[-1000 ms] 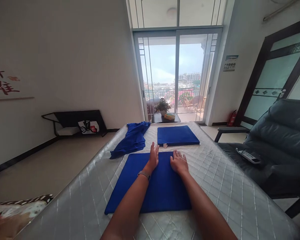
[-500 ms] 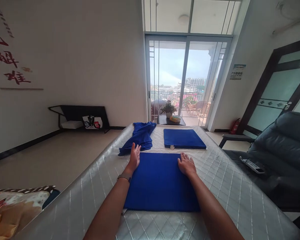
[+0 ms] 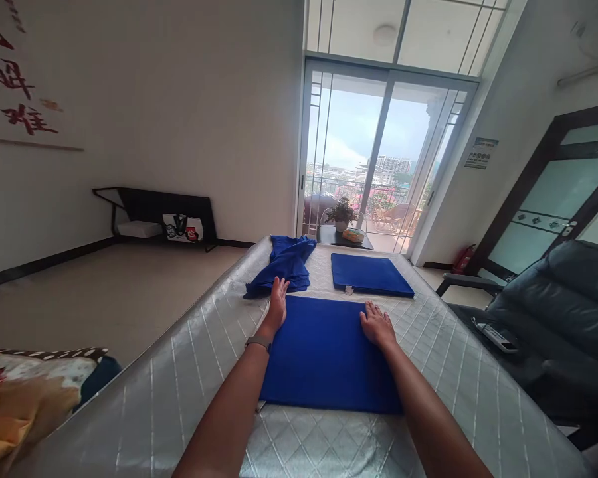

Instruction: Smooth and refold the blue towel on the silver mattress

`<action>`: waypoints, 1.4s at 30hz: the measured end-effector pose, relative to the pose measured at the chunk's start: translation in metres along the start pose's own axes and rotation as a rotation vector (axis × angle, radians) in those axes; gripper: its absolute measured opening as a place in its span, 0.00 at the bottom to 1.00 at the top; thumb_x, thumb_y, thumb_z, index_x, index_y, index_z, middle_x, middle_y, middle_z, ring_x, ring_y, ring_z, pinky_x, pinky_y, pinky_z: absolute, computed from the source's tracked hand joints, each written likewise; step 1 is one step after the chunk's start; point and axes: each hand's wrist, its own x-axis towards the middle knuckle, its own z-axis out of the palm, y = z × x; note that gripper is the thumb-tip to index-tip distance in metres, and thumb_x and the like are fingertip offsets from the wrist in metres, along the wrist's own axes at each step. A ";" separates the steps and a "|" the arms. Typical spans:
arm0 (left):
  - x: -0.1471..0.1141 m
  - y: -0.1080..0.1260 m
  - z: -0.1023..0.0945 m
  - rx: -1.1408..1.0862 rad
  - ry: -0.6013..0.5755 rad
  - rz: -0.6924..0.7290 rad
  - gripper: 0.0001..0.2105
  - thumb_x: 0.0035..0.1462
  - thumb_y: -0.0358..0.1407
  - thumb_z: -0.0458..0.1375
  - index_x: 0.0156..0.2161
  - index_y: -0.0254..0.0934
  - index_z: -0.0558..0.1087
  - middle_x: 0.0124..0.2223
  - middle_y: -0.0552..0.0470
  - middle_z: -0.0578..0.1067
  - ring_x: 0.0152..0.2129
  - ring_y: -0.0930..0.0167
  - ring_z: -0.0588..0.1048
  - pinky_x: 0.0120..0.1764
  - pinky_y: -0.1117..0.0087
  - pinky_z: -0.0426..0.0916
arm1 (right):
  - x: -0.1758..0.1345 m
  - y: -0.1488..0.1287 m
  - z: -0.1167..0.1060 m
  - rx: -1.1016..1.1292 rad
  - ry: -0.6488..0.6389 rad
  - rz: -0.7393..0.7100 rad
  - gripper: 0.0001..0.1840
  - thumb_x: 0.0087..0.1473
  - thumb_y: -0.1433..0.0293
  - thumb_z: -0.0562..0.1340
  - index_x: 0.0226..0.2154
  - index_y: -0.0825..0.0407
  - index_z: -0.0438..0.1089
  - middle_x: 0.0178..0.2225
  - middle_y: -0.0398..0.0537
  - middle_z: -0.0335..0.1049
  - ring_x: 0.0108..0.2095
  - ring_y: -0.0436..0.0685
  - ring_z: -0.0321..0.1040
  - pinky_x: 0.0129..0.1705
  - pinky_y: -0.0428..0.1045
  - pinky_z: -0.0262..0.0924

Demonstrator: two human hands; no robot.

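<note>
A folded blue cloth point(image 3: 329, 352) lies flat on the silver quilted mattress point(image 3: 458, 385) in front of me. My left hand point(image 3: 278, 302) rests with fingers straight at the cloth's far left corner, close to a crumpled blue cloth point(image 3: 285, 265). My right hand point(image 3: 377, 324) lies palm down with fingers spread on the cloth's far right corner. Neither hand holds anything. A second folded blue cloth point(image 3: 370, 275) sits farther back on the right, with a small white tag at its near edge.
A dark leather chair point(image 3: 553, 312) with a remote point(image 3: 495, 335) on it stands to the right. Beyond the mattress are a small table with a plant point(image 3: 341, 214) and glass balcony doors point(image 3: 373, 159). A patterned cushion point(image 3: 24, 405) is at lower left.
Both hands slid apart from the cloth's far middle to its far corners. The head camera turned a little, shifting the scene.
</note>
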 end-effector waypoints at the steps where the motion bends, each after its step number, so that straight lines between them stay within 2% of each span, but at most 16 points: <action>1: 0.000 -0.001 0.001 0.008 0.013 0.018 0.33 0.66 0.58 0.32 0.69 0.49 0.52 0.72 0.52 0.55 0.68 0.64 0.54 0.68 0.56 0.45 | 0.000 0.000 0.000 0.002 0.002 0.000 0.36 0.67 0.58 0.38 0.71 0.55 0.38 0.73 0.43 0.35 0.71 0.53 0.32 0.70 0.57 0.27; 5: -0.004 -0.003 0.007 0.253 0.032 0.105 0.29 0.69 0.51 0.33 0.67 0.44 0.58 0.69 0.49 0.61 0.65 0.65 0.59 0.67 0.58 0.49 | -0.001 -0.001 -0.001 0.001 0.009 -0.004 0.35 0.67 0.59 0.39 0.71 0.56 0.39 0.73 0.44 0.35 0.71 0.54 0.33 0.70 0.57 0.28; 7: -0.007 -0.002 0.011 0.403 0.013 0.135 0.26 0.68 0.49 0.39 0.63 0.42 0.64 0.67 0.48 0.65 0.65 0.64 0.59 0.68 0.57 0.48 | -0.001 -0.001 -0.001 -0.001 0.007 -0.004 0.35 0.67 0.59 0.39 0.71 0.56 0.39 0.73 0.44 0.35 0.71 0.54 0.33 0.70 0.57 0.28; 10: -0.014 -0.001 0.019 0.489 -0.030 0.142 0.21 0.63 0.49 0.51 0.55 0.41 0.72 0.64 0.45 0.67 0.65 0.59 0.59 0.68 0.57 0.46 | -0.001 -0.001 0.000 0.001 0.007 0.000 0.35 0.67 0.59 0.39 0.71 0.55 0.39 0.73 0.45 0.35 0.71 0.53 0.33 0.70 0.56 0.27; 13: -0.022 -0.004 0.025 0.587 -0.110 0.152 0.18 0.58 0.47 0.58 0.50 0.42 0.75 0.65 0.46 0.67 0.65 0.58 0.58 0.68 0.57 0.45 | 0.000 0.000 0.000 0.010 0.006 0.003 0.35 0.67 0.59 0.39 0.71 0.55 0.39 0.73 0.45 0.35 0.71 0.53 0.32 0.70 0.55 0.27; 18: -0.027 -0.009 0.027 0.800 -0.186 0.199 0.13 0.58 0.47 0.58 0.43 0.44 0.76 0.61 0.46 0.71 0.64 0.57 0.60 0.68 0.57 0.46 | -0.001 -0.001 0.000 0.043 0.014 -0.005 0.35 0.67 0.59 0.39 0.71 0.56 0.40 0.73 0.46 0.35 0.71 0.54 0.33 0.70 0.56 0.27; 24: -0.027 -0.011 0.029 0.875 -0.200 0.235 0.13 0.57 0.46 0.57 0.42 0.43 0.76 0.57 0.42 0.74 0.62 0.55 0.63 0.67 0.56 0.48 | -0.006 -0.002 -0.003 0.096 0.025 -0.010 0.35 0.66 0.60 0.41 0.71 0.57 0.42 0.72 0.46 0.37 0.71 0.54 0.34 0.70 0.57 0.26; 29: -0.027 -0.009 0.029 0.932 -0.195 0.232 0.13 0.57 0.47 0.57 0.43 0.44 0.74 0.59 0.43 0.73 0.63 0.54 0.61 0.67 0.54 0.47 | -0.009 -0.002 -0.003 0.134 0.045 -0.021 0.35 0.66 0.60 0.41 0.71 0.57 0.43 0.72 0.47 0.38 0.71 0.55 0.34 0.70 0.57 0.26; 32: -0.028 -0.007 0.031 0.912 -0.182 0.269 0.15 0.56 0.49 0.58 0.43 0.43 0.74 0.60 0.41 0.71 0.66 0.51 0.55 0.68 0.52 0.40 | -0.009 -0.002 -0.002 0.156 0.064 -0.025 0.35 0.65 0.61 0.42 0.71 0.58 0.44 0.72 0.50 0.40 0.71 0.56 0.36 0.70 0.58 0.27; 35: -0.033 -0.007 0.053 0.830 -0.207 0.296 0.16 0.54 0.50 0.60 0.43 0.44 0.74 0.62 0.42 0.70 0.68 0.51 0.51 0.69 0.52 0.37 | -0.009 -0.002 -0.002 0.175 0.068 -0.024 0.35 0.66 0.61 0.42 0.71 0.58 0.44 0.72 0.52 0.40 0.71 0.57 0.36 0.70 0.58 0.27; 39: -0.052 -0.022 0.120 0.745 -0.393 0.252 0.18 0.54 0.51 0.61 0.46 0.44 0.75 0.64 0.45 0.68 0.67 0.53 0.53 0.69 0.53 0.39 | -0.010 -0.001 -0.002 0.186 0.070 -0.031 0.34 0.66 0.61 0.42 0.71 0.57 0.45 0.72 0.53 0.40 0.71 0.57 0.36 0.70 0.58 0.27; 42: -0.065 -0.039 0.166 0.841 -0.581 0.307 0.22 0.60 0.51 0.53 0.54 0.44 0.73 0.65 0.45 0.66 0.68 0.57 0.53 0.69 0.54 0.39 | -0.011 0.004 0.000 0.155 0.074 -0.081 0.33 0.66 0.67 0.43 0.70 0.55 0.46 0.72 0.50 0.38 0.71 0.56 0.35 0.70 0.58 0.28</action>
